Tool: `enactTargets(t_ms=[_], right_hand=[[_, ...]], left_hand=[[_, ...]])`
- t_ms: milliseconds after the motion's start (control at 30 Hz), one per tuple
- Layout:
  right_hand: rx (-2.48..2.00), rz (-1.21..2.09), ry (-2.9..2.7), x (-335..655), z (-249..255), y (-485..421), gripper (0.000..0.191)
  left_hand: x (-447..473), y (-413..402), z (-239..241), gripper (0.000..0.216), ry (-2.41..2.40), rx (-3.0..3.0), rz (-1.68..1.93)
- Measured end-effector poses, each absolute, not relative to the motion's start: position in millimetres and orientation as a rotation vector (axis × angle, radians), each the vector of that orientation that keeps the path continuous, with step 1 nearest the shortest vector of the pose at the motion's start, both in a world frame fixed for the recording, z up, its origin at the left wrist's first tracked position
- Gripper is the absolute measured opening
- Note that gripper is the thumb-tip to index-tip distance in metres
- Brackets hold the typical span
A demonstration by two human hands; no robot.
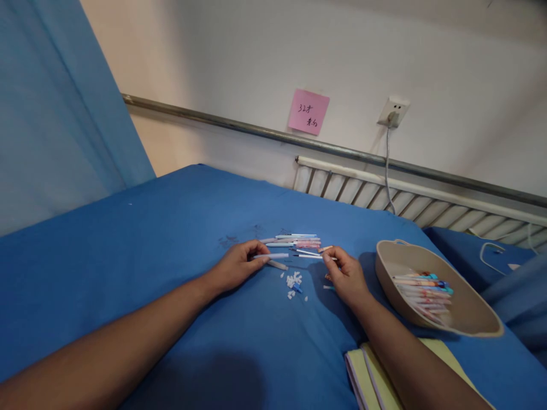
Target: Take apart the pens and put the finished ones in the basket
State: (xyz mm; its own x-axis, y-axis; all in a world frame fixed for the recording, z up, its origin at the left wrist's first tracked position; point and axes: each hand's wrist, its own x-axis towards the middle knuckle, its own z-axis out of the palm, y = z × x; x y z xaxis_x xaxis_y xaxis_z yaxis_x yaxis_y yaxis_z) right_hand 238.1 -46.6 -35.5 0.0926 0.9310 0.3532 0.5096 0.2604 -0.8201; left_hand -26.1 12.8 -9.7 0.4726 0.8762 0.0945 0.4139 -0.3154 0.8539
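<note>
Left hand point(237, 266) pinching a pale pen barrel point(270, 256), right hand point(347, 277) pinching a thin refill point(310, 255), both left of the beige basket point(472, 310) holding assembled pens point(423, 286), loose pen pile point(294, 241) beyond the hands.

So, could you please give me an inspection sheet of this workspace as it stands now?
Surface: blue cloth over the table, with a few dark marks near the pens.
Job's things: loose pens in a small pile; small white bits between the hands; beige tray holding more pens.
Clutter: yellow notebook at the near edge.
Grippers: left hand pinches a pale pen barrel; right hand pinches a thin refill.
Cables: white cable hangs from the wall socket.
Surroundings: pink note on the wall, radiator, blue curtain.
</note>
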Motion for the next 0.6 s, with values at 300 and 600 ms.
enactTargets(t_ms=[300,600], right_hand=[[-1.35,0.586,-1.774,223.0,-30.7,-53.9,0.019],[-1.322,0.778,-1.776,199.5,-25.1,-71.4,0.025]], left_hand=[[-19.2,0.9,-4.9,0.02,0.987,1.932,0.659],[-5.4,-22.5,3.0,0.016,0.932,1.959,0.719]])
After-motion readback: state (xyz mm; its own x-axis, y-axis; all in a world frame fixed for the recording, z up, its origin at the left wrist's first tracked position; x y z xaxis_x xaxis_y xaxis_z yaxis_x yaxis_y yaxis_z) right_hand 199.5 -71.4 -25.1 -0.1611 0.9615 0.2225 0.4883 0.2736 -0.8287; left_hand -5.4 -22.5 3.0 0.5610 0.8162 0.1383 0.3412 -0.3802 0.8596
